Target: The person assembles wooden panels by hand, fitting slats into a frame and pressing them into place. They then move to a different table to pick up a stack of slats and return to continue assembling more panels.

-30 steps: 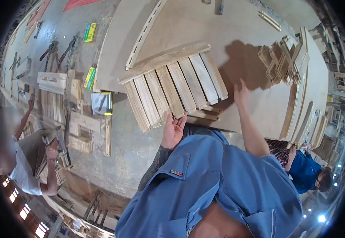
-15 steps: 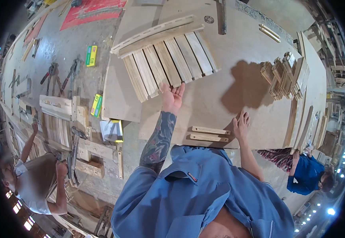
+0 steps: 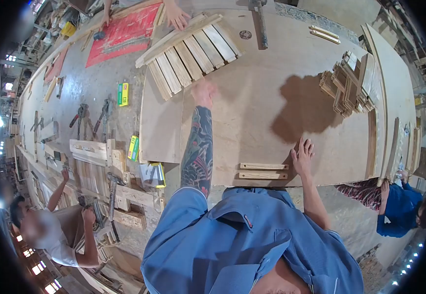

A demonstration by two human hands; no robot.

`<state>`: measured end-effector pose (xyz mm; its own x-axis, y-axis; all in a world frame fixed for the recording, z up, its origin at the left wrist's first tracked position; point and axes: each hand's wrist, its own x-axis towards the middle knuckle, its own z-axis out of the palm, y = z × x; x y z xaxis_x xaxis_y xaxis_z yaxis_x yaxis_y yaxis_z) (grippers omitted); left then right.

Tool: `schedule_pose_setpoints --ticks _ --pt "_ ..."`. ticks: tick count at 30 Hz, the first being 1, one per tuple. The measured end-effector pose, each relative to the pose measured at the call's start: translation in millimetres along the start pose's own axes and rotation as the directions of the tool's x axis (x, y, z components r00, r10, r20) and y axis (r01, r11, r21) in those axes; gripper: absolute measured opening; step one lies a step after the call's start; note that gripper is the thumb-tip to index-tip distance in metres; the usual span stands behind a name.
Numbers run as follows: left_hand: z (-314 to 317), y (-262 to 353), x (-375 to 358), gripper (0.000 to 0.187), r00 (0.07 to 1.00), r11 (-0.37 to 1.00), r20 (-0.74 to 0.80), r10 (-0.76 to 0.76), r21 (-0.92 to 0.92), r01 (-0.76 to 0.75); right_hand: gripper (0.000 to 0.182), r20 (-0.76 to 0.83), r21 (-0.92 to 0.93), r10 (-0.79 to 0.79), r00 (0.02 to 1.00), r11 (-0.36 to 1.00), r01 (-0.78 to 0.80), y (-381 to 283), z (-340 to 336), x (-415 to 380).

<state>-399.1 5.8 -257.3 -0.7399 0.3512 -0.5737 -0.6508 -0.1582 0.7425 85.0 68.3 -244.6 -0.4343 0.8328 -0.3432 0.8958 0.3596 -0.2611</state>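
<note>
A slatted wooden panel (image 3: pixel 187 58) with several parallel slats and a rail along its far side lies at the far left of the board-topped table (image 3: pixel 242 122). My left hand (image 3: pixel 204 92), on a tattooed forearm, reaches out just below the panel's near edge; its fingers are smeared by motion. Flat on the table, fingers spread, rests my right hand (image 3: pixel 302 156). Beside it, to the left, are two short drilled wooden strips (image 3: pixel 264 167). Another person's hand (image 3: pixel 176 15) is at the panel's far rail.
Stacked wooden pieces (image 3: pixel 346 84) stand at the right. A hammer (image 3: pixel 260 24) lies at the far edge, with two more strips (image 3: pixel 324 34) to its right. Yellow-green boxes (image 3: pixel 123 94) sit on the left. One co-worker (image 3: pixel 56 235) works at lower left, another person (image 3: pixel 401 208) at lower right.
The slatted panel has moved away from me, up and left. My left hand has followed its near edge. Another person's hands have come into view at the far side. My right hand stays down.
</note>
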Motion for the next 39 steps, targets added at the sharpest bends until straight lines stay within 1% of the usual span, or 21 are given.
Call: schedule_pose_setpoints --ticks 2,4,6,8,9,12,15,16,17,19,21,22,24,27,30,31,32,34,35,38,39 --pt "9 -19 -50 0.024 0.999 0.998 0.035 -0.005 0.066 0.002 0.074 -0.001 0.036 -0.011 1.0 0.999 0.011 -5 -9 -3" --pt "10 -52 -95 0.023 0.994 0.956 0.088 -0.07 0.289 0.042 0.074 -0.005 0.068 0.008 1.0 0.998 -0.007 -4 -12 -6" --pt "13 -91 -153 0.029 0.987 0.937 0.152 -0.046 0.349 -0.01 0.069 -0.062 0.189 -0.155 0.986 0.968 0.164 7 -17 -9" --pt "3 -142 -182 0.035 0.966 0.862 0.248 0.076 0.47 -0.188 0.054 -0.108 0.353 -0.235 0.966 0.899 0.258 21 -31 -13" --pt "-1 -164 -193 0.034 0.958 0.818 0.285 0.021 0.547 -0.18 0.051 -0.083 0.476 -0.198 0.977 0.853 0.213 28 -52 -22" --pt "15 -190 -245 0.034 0.897 0.538 0.442 0.029 0.749 -0.386 0.048 -0.324 0.365 -0.111 0.939 0.901 0.233 107 -48 -28" --pt "53 -185 -287 0.032 0.858 0.275 0.514 0.014 0.823 -0.497 0.052 -0.371 0.435 0.071 0.926 0.894 0.106 211 -77 -16" --pt "61 -190 -289 0.032 0.848 0.254 0.531 -0.002 0.82 -0.513 0.052 -0.3 0.448 0.259 0.918 0.888 -0.104 245 -90 -9" --pt "68 -196 -289 0.032 0.864 0.215 0.503 0.001 0.844 -0.491 0.053 -0.22 0.445 0.432 0.875 0.842 -0.304 279 -107 -3" --pt "93 -212 -291 0.032 0.879 0.159 0.477 0.007 0.867 -0.471 0.045 -0.853 0.034 0.223 0.471 0.926 -0.376 335 -145 -1" --pt "125 -232 -299 0.029 0.805 0.113 0.593 -0.023 0.801 -0.588 0.046 -0.876 0.1 0.325 0.355 0.845 -0.526 385 -174 3" --pt "143 -245 -304 0.029 0.775 0.165 0.626 -0.088 0.776 -0.609 0.046 -0.869 0.105 0.332 0.366 0.848 -0.519 413 -178 4" --pt "188 -277 -315 0.031 0.672 0.202 0.713 -0.198 0.701 -0.684 0.052 -0.328 0.408 0.631 0.704 0.766 -0.497 457 -185 7" --pt "246 -332 -338 0.042 0.545 0.18 0.798 -0.256 0.593 -0.785 0.053 -0.383 0.335 0.542 0.748 0.836 -0.435 435 -166 -5" --pt "295 -362 -375 0.068 0.572 0.082 0.747 -0.339 0.629 -0.773 0.038 -0.477 0.39 0.582 0.659 0.812 -0.435 332 -120 -37" --pt "299 -373 -380 0.075 0.558 0.04 0.776 -0.294 0.593 -0.804 0.039 -0.37 0.452 0.615 0.696 0.774 -0.444 286 -122 -51" --pt "305 -367 -392 0.073 0.523 -0.016 0.804 -0.285 0.541 -0.841 0.045 -0.093 0.589 0.649 0.755 0.648 -0.483 240 -135 -65" --pt "296 -348 -393 0.072 0.538 -0.098 0.807 -0.243 0.531 -0.841 0.049 0.215 0.712 0.193 0.957 0.64 -0.289 184 -136 -94" --pt "285 -339 -383 0.066 0.524 -0.158 0.801 -0.289 0.5 -0.852 0.047 0.284 0.821 -0.144 0.948 0.546 -0.163 165 -133 -99" --pt "231 -277 -342 0.053 0.561 -0.208 0.755 -0.339 0.521 -0.827 0.041 0.203 0.793 -0.231 0.952 0.609 -0.021 131 -135 -98" --pt "203 -248 -330 0.047 0.556 -0.184 0.731 -0.395 0.53 -0.828 0.04 0.137 0.817 -0.154 0.978 0.577 -0.024 126 -129 -93"
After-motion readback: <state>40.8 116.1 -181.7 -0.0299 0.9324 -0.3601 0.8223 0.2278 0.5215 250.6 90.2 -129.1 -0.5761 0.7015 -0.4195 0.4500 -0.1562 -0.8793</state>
